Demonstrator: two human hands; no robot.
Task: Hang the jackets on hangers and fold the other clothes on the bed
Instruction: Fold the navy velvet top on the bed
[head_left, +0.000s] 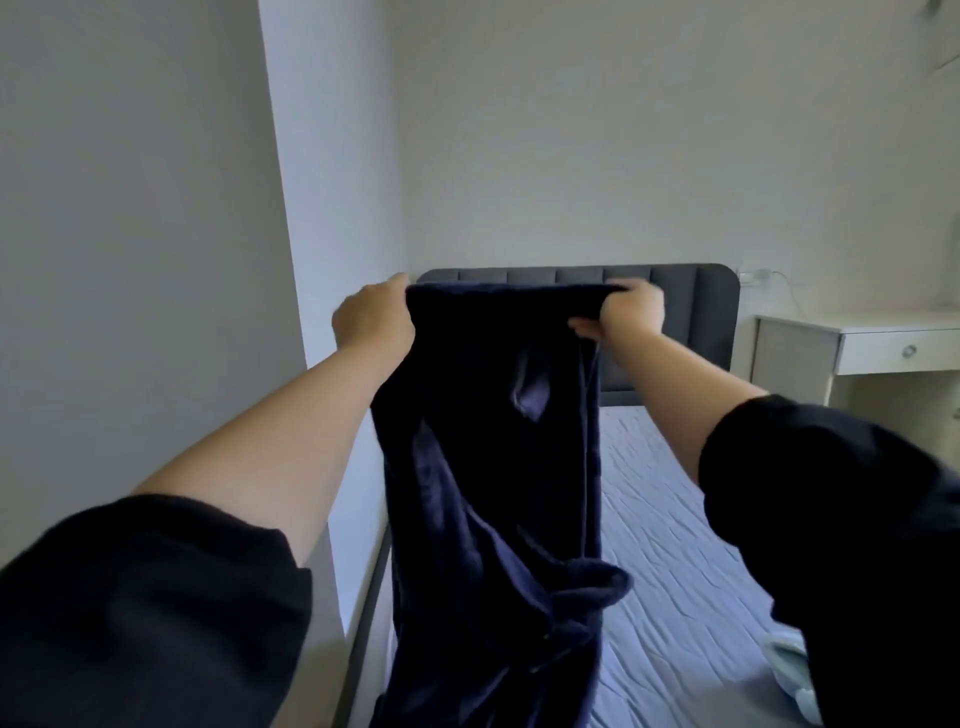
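Hanging up in the air over the left side of the bed (675, 545) is a dark navy garment (493, 493). It blocks that side of the mattress, and its bottom end runs off the near edge of the shot, so honestly can't tell what kind of clothing it is. It also covers part of the grey headboard (675, 291) at the far end. A white desk (857, 332) on the right is cut off by the frame.

Grip-wise, the left hand (371, 317) has its fingers curled tight round the top left corner. The right hand (631, 312) pinches the top right corner, thumb underneath. The top edge is stretched between them. A pale cloth (789, 660) peeks out near right, mostly hidden behind the sleeve.
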